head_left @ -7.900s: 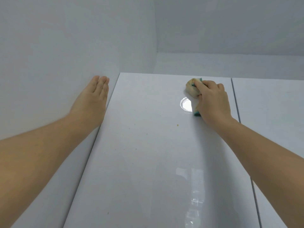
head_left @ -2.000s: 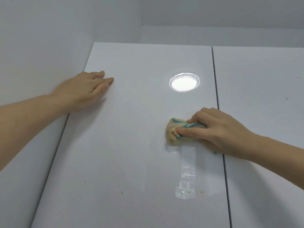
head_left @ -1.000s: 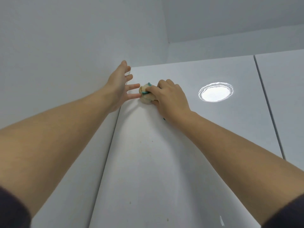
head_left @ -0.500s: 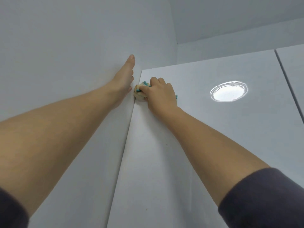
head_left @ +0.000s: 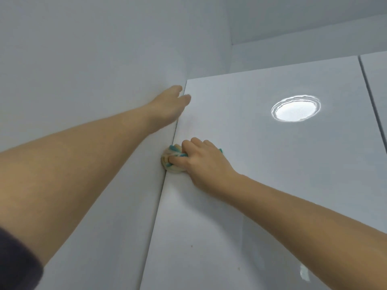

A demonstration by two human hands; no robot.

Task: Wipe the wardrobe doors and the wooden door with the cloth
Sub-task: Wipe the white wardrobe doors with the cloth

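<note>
Two hands work at the glossy white wardrobe door (head_left: 261,164); the right hand (head_left: 201,162) curls its fingers round the bunched cream-and-teal cloth (head_left: 172,159), pressing it against the door's left edge where it meets the wall (head_left: 83,70); the left hand (head_left: 167,105) lies flat higher up, fingers straight, across that same seam; a round light reflection (head_left: 295,109) glares near the door's top.
</note>
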